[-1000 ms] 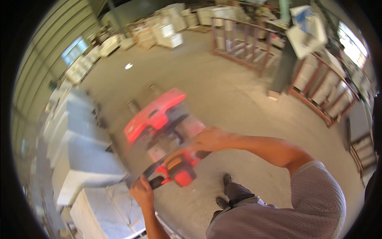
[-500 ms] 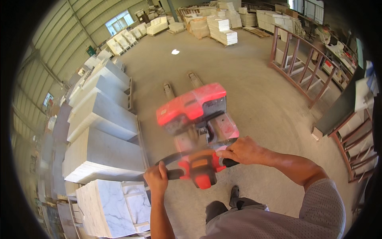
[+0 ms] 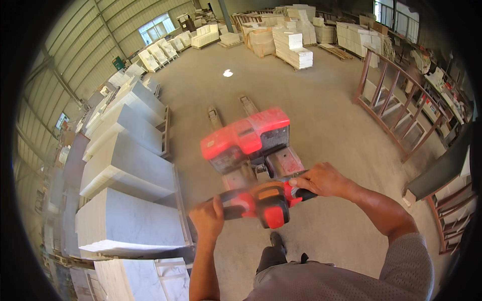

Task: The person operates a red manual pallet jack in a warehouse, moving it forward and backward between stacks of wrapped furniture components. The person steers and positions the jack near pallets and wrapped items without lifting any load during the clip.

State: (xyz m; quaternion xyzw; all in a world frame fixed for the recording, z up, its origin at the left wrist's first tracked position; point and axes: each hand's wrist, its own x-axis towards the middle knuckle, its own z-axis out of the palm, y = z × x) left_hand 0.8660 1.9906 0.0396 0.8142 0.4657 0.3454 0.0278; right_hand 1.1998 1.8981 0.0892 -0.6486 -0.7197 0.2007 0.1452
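A red and black electric pallet truck point(image 3: 247, 133) stands on the floor before me, its two forks point(image 3: 215, 118) pointing away. No load shows on the visible part of the forks. My left hand point(image 3: 207, 218) is closed around the left grip of its steering handle point(image 3: 271, 200). My right hand point(image 3: 325, 179) wraps the right grip, with the thumb near the red part by the handle's head. The handle tilts slightly, its right end farther from me. One of my shoes point(image 3: 277, 242) shows below the handle.
Pale stone slabs point(image 3: 130, 218) stand in a row of stacks close along the left. Reddish-brown metal racks point(image 3: 396, 108) and a dark slab point(image 3: 437, 173) line the right side. More white stone stacks point(image 3: 293, 47) sit at the far end. A white scrap point(image 3: 228, 73) lies on the floor ahead.
The slab stacks and right-hand rack have slid nearer in view as I advance with the pallet truck. The handle and both hands have shifted slightly right. My visible foot has changed position.
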